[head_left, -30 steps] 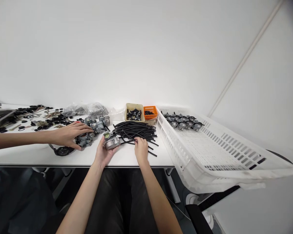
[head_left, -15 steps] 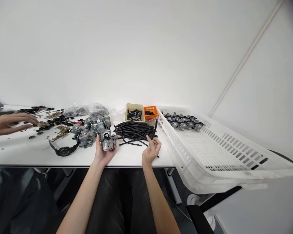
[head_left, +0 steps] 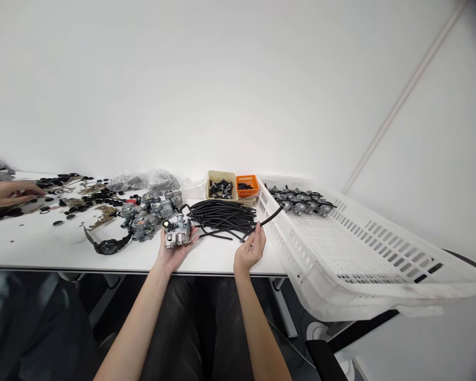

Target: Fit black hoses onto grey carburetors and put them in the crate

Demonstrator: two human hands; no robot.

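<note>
My left hand [head_left: 173,255] holds a silver metal carburetor [head_left: 177,233] over the table's front part, fingers wrapped under it. A black rubber hose [head_left: 272,216] is pinched in my right hand [head_left: 250,250], its free end pointing up and right toward the crate. Between and behind my hands lies a pile of similar black hoses [head_left: 222,214]. More carburetors [head_left: 143,226] stand close together to the left of my left hand.
A white crate [head_left: 313,275] at the right holds several carburetors [head_left: 301,201]. Behind the hoses are a beige bin [head_left: 208,185] and an orange basket [head_left: 248,193]. A black watch [head_left: 108,246] and small parts lie left, near another person's hand [head_left: 14,193].
The hose in my right hand has swung from upright to slanting right. The carburetor in my left hand has turned. The other person's hand has moved left.
</note>
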